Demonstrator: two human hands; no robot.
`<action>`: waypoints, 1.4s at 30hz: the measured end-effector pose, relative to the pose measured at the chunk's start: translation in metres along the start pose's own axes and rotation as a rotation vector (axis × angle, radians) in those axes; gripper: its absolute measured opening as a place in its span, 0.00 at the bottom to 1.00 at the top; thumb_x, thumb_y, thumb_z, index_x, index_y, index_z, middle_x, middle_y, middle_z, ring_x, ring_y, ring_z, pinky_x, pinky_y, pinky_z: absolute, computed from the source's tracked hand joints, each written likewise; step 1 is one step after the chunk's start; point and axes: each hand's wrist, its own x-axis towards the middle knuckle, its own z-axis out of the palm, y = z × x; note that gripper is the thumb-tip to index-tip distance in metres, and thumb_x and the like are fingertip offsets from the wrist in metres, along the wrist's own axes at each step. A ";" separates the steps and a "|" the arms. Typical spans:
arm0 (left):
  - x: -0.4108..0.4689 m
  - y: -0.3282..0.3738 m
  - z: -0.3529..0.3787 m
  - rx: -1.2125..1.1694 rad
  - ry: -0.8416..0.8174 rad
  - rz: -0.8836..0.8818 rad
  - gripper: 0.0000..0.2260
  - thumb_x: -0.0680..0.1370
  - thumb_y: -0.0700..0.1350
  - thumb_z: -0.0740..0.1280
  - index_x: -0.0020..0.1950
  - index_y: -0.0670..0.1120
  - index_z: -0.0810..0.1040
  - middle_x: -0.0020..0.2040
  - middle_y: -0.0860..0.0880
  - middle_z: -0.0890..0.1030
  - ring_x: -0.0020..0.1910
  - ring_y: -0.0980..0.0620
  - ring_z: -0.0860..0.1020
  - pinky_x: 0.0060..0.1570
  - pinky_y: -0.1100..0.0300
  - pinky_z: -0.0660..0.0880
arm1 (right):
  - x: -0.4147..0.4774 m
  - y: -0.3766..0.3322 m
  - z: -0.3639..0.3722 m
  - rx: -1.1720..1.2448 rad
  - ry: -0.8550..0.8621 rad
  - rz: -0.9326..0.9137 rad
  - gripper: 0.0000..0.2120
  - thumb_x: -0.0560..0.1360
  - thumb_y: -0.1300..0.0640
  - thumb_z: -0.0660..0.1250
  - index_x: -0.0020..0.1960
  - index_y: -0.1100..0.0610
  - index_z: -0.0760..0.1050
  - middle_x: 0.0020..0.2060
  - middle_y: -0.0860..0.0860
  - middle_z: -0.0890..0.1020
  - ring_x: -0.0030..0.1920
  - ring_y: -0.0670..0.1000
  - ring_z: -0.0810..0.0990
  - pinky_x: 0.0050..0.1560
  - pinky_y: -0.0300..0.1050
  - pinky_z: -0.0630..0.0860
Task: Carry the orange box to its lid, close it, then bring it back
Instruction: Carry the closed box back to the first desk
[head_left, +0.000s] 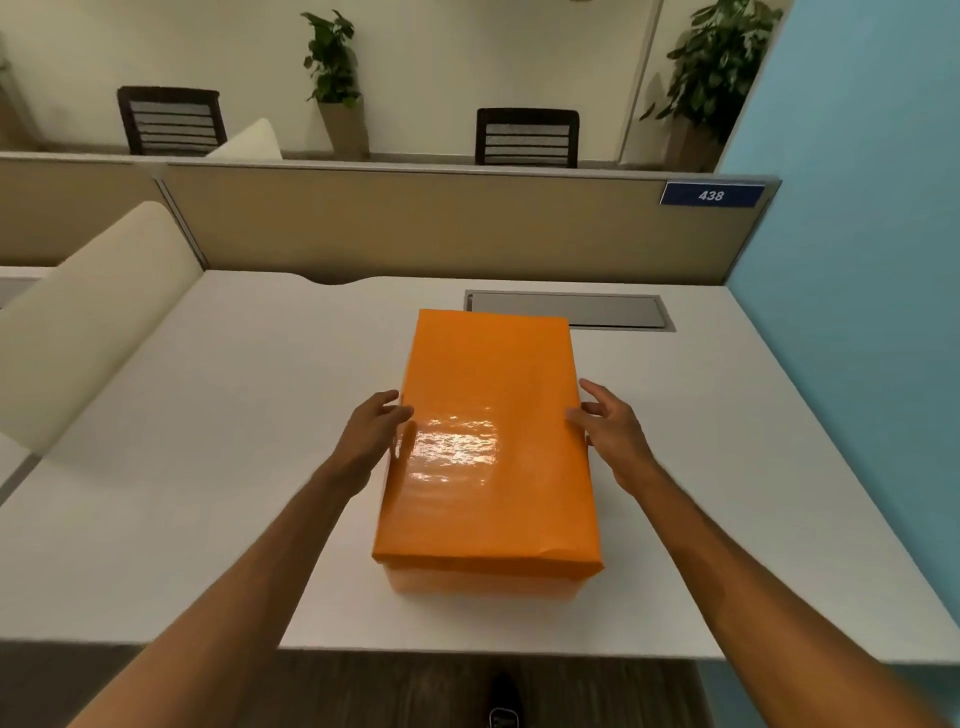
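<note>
The orange box (488, 447) stands on the white desk (218, 467) with its glossy orange lid on top, the long side running away from me. My left hand (371, 434) is at the lid's left edge, fingers spread and touching it. My right hand (615, 428) is at the lid's right edge, fingers apart, fingertips touching or almost touching. Neither hand grips the box.
A grey cable hatch (571, 310) lies in the desk behind the box. A tan partition (415, 228) with a blue "438" plate (710, 195) bounds the far edge. A blue wall (857, 260) stands at the right, a cream chair back (88, 322) at the left.
</note>
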 end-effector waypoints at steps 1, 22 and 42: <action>0.009 0.002 0.001 0.009 0.009 0.004 0.18 0.81 0.50 0.63 0.70 0.47 0.70 0.60 0.51 0.76 0.57 0.48 0.76 0.56 0.50 0.72 | 0.011 -0.002 -0.001 -0.008 0.001 -0.008 0.28 0.79 0.51 0.67 0.76 0.49 0.65 0.68 0.57 0.76 0.61 0.55 0.77 0.57 0.54 0.77; 0.114 0.024 0.014 0.077 0.121 -0.076 0.20 0.78 0.55 0.66 0.67 0.48 0.77 0.55 0.50 0.80 0.53 0.47 0.79 0.58 0.47 0.75 | 0.127 -0.022 0.014 -0.202 0.039 -0.085 0.29 0.80 0.48 0.65 0.77 0.54 0.63 0.70 0.58 0.74 0.65 0.61 0.77 0.62 0.59 0.75; 0.107 0.031 0.014 0.228 0.086 -0.060 0.24 0.81 0.56 0.61 0.71 0.42 0.73 0.65 0.41 0.79 0.61 0.40 0.78 0.64 0.41 0.72 | 0.121 -0.019 0.019 -0.263 -0.008 -0.010 0.29 0.81 0.44 0.61 0.79 0.47 0.58 0.72 0.57 0.72 0.67 0.61 0.75 0.61 0.60 0.75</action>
